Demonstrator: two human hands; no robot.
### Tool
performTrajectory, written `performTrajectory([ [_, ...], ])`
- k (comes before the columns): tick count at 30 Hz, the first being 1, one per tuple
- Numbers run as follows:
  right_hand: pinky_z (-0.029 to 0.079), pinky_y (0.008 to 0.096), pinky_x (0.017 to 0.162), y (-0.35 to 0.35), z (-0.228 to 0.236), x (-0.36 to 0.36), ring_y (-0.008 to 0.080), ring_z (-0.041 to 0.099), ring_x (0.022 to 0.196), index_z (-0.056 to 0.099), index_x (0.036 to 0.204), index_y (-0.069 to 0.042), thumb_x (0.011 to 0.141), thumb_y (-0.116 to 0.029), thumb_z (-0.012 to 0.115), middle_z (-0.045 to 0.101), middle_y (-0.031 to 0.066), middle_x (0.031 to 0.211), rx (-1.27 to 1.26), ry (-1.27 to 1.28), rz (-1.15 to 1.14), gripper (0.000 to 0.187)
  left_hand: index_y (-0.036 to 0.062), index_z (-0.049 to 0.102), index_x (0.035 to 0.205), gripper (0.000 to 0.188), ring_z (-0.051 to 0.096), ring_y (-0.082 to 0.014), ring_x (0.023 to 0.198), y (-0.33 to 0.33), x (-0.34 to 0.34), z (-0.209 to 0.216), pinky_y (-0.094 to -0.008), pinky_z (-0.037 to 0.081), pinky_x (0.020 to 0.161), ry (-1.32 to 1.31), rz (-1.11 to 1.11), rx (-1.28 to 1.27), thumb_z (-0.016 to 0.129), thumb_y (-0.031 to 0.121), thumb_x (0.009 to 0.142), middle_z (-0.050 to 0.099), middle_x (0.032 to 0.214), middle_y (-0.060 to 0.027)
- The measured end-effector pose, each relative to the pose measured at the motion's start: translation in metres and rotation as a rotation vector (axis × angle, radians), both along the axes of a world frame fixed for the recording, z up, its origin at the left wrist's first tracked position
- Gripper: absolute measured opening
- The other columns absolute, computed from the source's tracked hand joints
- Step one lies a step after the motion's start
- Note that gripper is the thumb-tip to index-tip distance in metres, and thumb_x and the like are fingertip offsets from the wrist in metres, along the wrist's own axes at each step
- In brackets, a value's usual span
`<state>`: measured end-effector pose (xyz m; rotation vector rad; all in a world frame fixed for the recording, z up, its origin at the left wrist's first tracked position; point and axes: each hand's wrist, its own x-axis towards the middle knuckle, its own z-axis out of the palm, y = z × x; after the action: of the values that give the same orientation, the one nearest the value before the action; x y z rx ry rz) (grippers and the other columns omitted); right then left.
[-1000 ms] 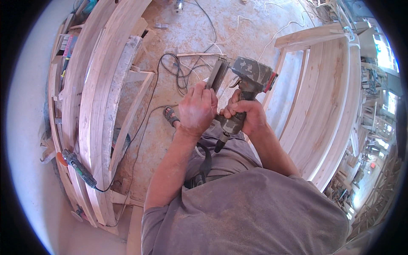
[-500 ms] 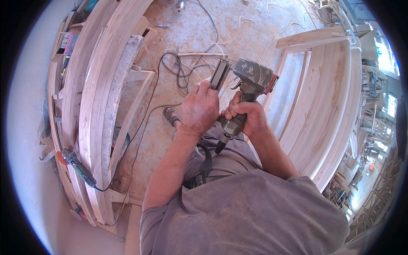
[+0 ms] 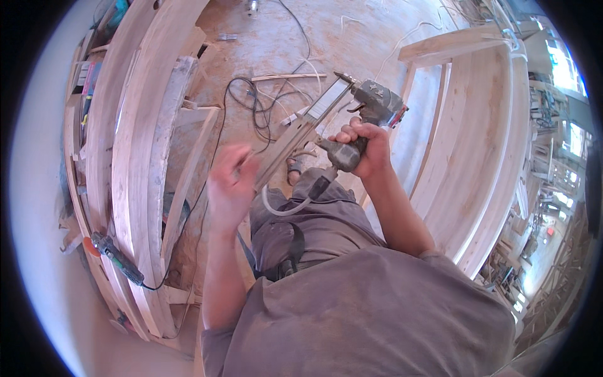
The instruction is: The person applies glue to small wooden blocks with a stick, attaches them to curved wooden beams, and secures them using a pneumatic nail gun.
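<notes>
Since the earlier frame, the left hand has moved down and away from the nail gun, and the long metal slide now reaches far back toward the body. The right hand has stayed on the handle. The slide looks pulled open, so that part seems done. A pale strip, maybe a row of nails, shows near the front. The slide does not look pushed shut yet, so that part seems left. The right fingers are curled tight around the handle, with the thumb near the top, and they hold the gun up in front of the belly. The left hand is blurry. Its fingers look loosely bent, but I cannot tell how wide apart they are, or if they touch the back end of the slide just beside them. A pale hose loops under the gun. The gun is between wooden beams on the left and a big wooden frame on the right.
</notes>
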<state>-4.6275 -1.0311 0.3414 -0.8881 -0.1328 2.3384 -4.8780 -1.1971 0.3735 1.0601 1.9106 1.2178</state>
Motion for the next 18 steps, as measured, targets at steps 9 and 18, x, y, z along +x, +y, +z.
performTrajectory([
  [9, 0.046, 0.0461, 0.103, -0.022, 0.000, -0.013, 0.0193, 0.059, 0.072, 0.047, 0.073, -0.013, 0.081, -0.010, 0.059, 0.050, 0.0008, 0.068, -0.039, 0.123, 0.073, 0.014, -0.0045, 0.068, 0.114, 0.040, 0.067, -0.0205, 0.094, -0.044, 0.023, 0.002, -0.0350, 0.053, 0.089, -0.814, 0.460, 0.117, 0.056, 0.033, 0.108, 0.071, 0.106, -0.0121],
  [18, 0.044, 0.0437, 0.093, -0.037, 0.027, -0.067, 0.0180, 0.048, 0.063, 0.043, 0.078, -0.015, 0.078, -0.014, 0.061, 0.040, -0.0025, 0.062, 0.076, 0.122, 0.400, 0.018, -0.0041, 0.058, 0.135, 0.052, 0.062, -0.0195, 0.106, -0.018, 0.020, -0.006, -0.0365, 0.047, 0.099, -0.780, 0.561, 0.415, 0.048, 0.039, 0.108, 0.070, 0.115, -0.0114],
])
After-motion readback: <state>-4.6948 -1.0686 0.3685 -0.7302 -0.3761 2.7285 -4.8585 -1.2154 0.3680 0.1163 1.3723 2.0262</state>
